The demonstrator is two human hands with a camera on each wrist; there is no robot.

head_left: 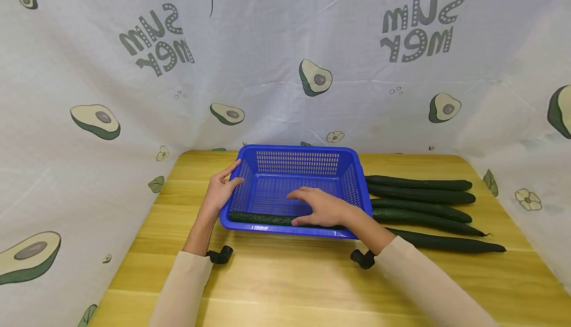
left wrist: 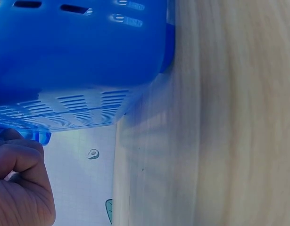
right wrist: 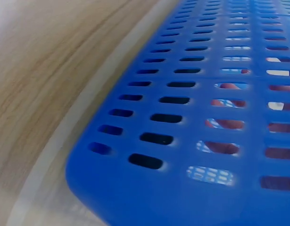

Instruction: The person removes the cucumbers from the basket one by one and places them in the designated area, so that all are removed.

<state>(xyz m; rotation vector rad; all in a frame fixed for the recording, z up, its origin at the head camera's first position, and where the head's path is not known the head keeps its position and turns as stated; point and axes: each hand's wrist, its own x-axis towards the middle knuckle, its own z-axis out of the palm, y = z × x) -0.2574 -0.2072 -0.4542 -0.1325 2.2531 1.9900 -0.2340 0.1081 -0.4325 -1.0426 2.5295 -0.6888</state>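
A blue plastic basket (head_left: 294, 147) with slotted walls stands on the table. My left hand (head_left: 218, 191) grips its left rim, thumb on the inner side and fingers outside; in the left wrist view, curled fingers (left wrist: 24, 157) show beside the basket wall (left wrist: 88, 56). Inside, a dark green cucumber (head_left: 263, 218) lies lengthwise along the near wall. Over its right part is my right hand (head_left: 324, 208), fingers spread and slightly bent, with the thumb by the cucumber. The right wrist view shows mostly the basket's slotted side (right wrist: 140, 197); parts of the hand appear through the slots.
Several cucumbers (head_left: 424, 196) lie side by side to the right of the basket, some ends hidden by it or my right arm. One cucumber (head_left: 450, 242) is nearest the front. A white avocado-print cloth (head_left: 267, 79) hangs behind the wooden table (head_left: 285, 277).
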